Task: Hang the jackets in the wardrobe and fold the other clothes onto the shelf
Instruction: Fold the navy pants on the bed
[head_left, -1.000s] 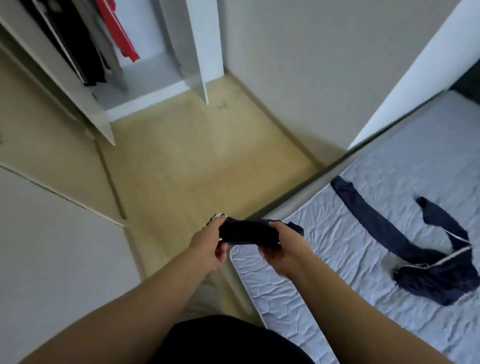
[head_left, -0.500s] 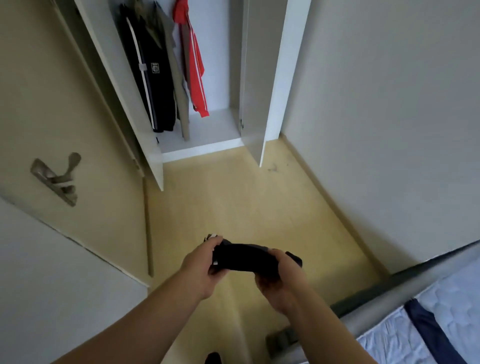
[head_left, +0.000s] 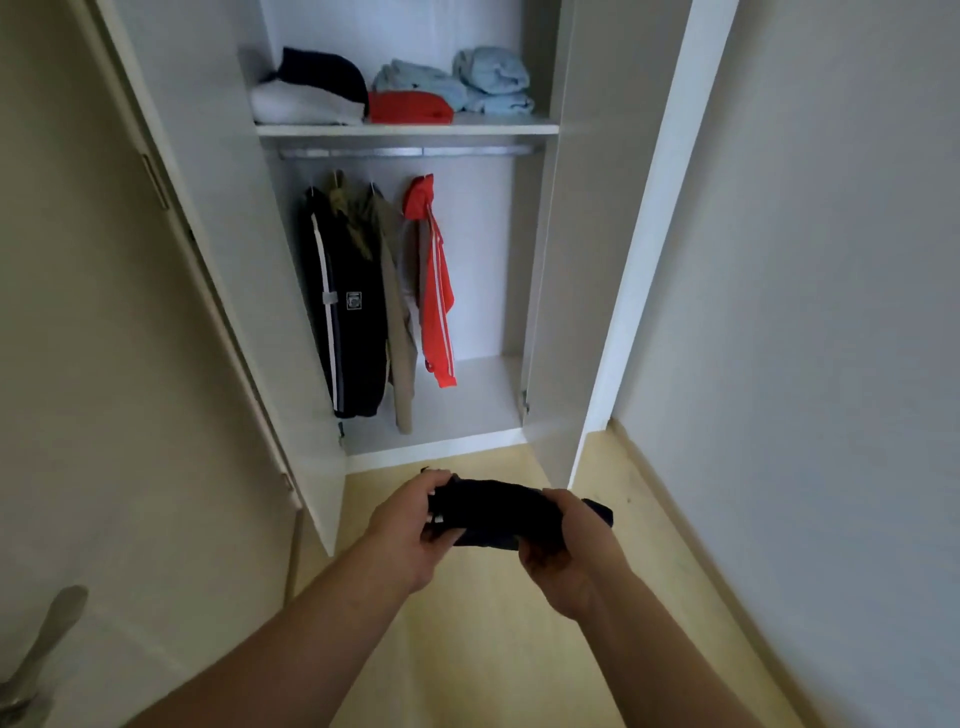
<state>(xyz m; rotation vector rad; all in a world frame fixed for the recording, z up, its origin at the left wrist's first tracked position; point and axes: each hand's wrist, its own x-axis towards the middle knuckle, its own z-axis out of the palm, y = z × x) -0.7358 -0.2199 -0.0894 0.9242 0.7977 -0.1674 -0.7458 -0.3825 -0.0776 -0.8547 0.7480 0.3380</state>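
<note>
2 hands clamped on 1 folded dark garment (head_left: 493, 512): left hand (head_left: 410, 525) grips its left end, right hand (head_left: 566, 551) its right end. It's held above the floor (head_left: 467, 649), facing the open wardrobe (head_left: 218, 260). Shelf (head_left: 405, 130): white-navy stack (head_left: 306, 98) at left end, red stack (head_left: 410, 108) at front edge, light blue pile (head_left: 491, 78) toward right end. Black jacket (head_left: 353, 312), beige jacket (head_left: 397, 332) and red jacket (head_left: 434, 291) hang on the rail (head_left: 410, 151).

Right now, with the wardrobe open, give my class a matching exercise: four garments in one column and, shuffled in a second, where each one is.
1 dark folded garment
2 red jacket
3 light blue clothes
4 black jacket

A leftmost on the rail
B gripped by left hand and right hand
C right end of the shelf
D rightmost on the rail

Pairs: 1-B, 2-D, 3-C, 4-A
</note>
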